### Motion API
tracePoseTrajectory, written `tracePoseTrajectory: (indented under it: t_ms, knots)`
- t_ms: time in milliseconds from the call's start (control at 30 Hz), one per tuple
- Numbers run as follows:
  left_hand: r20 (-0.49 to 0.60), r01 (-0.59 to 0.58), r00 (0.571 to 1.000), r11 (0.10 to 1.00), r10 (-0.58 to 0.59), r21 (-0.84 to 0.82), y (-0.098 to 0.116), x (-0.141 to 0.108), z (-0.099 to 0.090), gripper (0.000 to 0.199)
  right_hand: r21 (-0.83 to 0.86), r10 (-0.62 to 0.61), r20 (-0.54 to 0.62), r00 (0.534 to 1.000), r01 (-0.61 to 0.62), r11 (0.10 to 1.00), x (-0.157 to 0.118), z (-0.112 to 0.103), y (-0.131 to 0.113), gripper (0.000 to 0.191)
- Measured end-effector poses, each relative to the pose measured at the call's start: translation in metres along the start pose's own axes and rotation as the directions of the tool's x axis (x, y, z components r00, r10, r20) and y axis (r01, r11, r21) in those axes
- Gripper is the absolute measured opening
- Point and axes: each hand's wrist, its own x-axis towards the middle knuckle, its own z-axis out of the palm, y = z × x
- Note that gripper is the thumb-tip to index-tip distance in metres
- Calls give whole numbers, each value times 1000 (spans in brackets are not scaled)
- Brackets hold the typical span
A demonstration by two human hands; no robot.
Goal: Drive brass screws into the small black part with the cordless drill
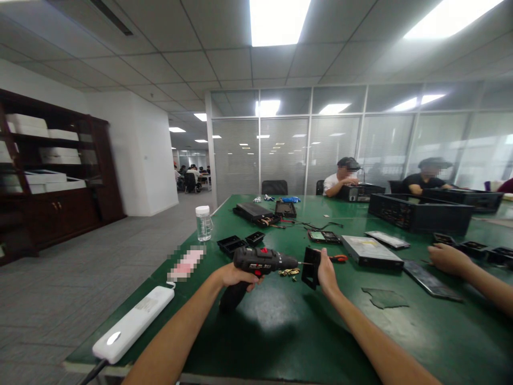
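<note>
My left hand (239, 276) is wrapped around the grip of a black cordless drill (262, 260) with red marks, its bit pointing right. The bit's tip meets or nearly meets a black plastic frame (311, 268); exact contact cannot be made out. That frame stands upright in my right hand (326, 272), whose fingers close on its far side. Below the drill's chuck lies a small pile of brass-coloured screws (292, 272) on the green table (264, 342). Just beyond my right hand is an orange-handled tool (339, 258), partly hidden.
Black trays (232, 245), a clear bottle (203, 223) and a white power strip (134, 323) are at the left. Rightward lie a silver disc drive (372, 252), a dark flat panel (433, 280) and a computer case (419, 214). A co-worker's hand (448, 259) reaches in from the right.
</note>
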Motion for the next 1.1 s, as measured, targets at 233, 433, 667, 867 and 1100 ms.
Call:
tracePoseTrajectory:
  t_ms: [233,433,667,867,1100]
  knots:
    - [12,-24,1000,1000,24,16,3,0,1,29,-10,-14,-14,1000,14,1000,0,0,-1,58]
    - [20,-41,999,999,40,28,5,0,2,26,-12,-11,-15,1000,11,1000,3,0,2,61]
    - [8,-26,1000,999,26,27,5,0,1,27,-19,-23,-13,1000,23,1000,3,0,1,62]
    - [12,-42,999,999,42,-6,3,0,0,27,-7,-11,25,1000,11,1000,1,-1,-1,62]
    - [10,-34,999,999,34,-11,4,0,1,29,2,-37,9,999,37,999,-1,0,-3,63]
